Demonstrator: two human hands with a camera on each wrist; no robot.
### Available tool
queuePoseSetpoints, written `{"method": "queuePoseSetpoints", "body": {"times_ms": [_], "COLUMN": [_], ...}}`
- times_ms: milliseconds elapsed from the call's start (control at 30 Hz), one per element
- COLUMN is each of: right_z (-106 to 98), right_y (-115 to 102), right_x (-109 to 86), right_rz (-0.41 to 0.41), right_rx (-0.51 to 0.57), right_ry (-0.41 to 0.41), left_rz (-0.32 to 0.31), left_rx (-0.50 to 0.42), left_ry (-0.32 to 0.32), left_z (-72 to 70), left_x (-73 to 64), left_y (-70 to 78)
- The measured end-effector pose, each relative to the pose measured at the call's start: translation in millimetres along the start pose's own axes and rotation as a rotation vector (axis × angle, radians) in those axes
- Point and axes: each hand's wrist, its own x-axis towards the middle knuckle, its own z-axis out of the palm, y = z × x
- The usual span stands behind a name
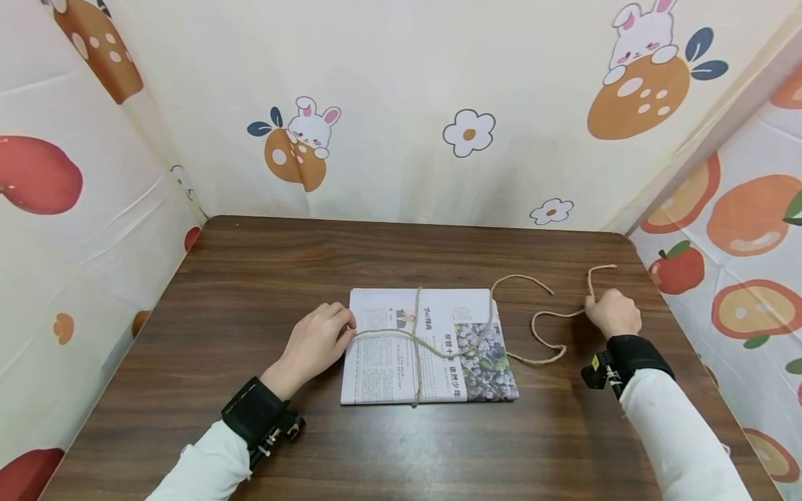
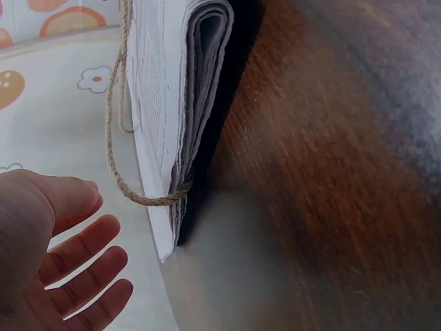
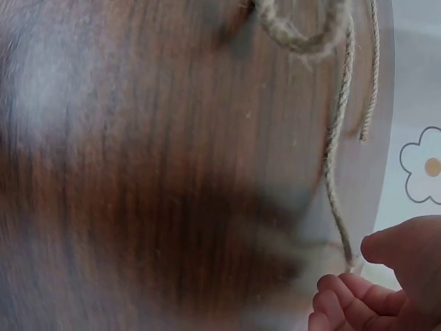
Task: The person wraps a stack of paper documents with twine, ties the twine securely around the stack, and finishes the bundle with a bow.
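Observation:
A folded stack of newspaper (image 1: 376, 376) lies flat on the table, with thin twine (image 1: 418, 376) crossing over it both ways. In the left wrist view the twine (image 2: 110, 138) bows out loosely round the edge of the newspaper (image 2: 155, 103). Beside the stack's left edge is my left hand (image 1: 319, 341), its fingers loosely bent and apart from the twine, holding nothing. My right hand (image 1: 614, 314), off to the right, pinches the twine close to one end; a short tail sticks up beyond the fingers. In the right wrist view the twine (image 3: 333, 158) runs down to the fingertips.
The other loose twine end (image 1: 532, 280) curls on the table behind and right of the stack. Brown wood-grain table (image 1: 282, 257) surrounds the newspaper. Printed cloth walls (image 1: 388, 139) stand along the back and both sides.

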Motion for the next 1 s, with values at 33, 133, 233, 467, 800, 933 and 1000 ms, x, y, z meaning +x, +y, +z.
{"method": "queuePoseSetpoints", "body": {"times_ms": [33,133,233,467,800,933,1000], "right_z": [0.3,2.2,3.0,0.9,-15.7,-26.2,-31.3], "right_y": [1.5,5.0,7.5,6.8,-15.4,-34.7,-45.1], "right_x": [-0.4,-0.9,-1.9,-7.4,-19.9,-28.5,-33.1], "right_rz": [-0.002,-0.009,-0.017,-0.085,-0.278,-0.339,-0.376], "right_rx": [0.000,0.003,0.018,0.112,0.193,0.206,0.214], "right_ry": [-0.007,-0.014,0.012,0.184,0.398,0.421,0.429], "left_rz": [0.001,0.000,0.000,-0.002,0.006,0.009,0.011], "left_rx": [0.000,0.000,0.000,-0.001,0.004,0.003,0.004], "left_ry": [-0.001,-0.004,-0.004,0.001,0.006,0.012,0.014], "left_z": [0.3,1.0,1.0,-0.7,-2.6,-3.0,-3.0], "left_x": [-0.1,-0.5,-0.7,-0.3,-1.1,0.3,1.2], "left_y": [0.2,0.5,0.5,1.0,1.8,2.2,2.3]}}
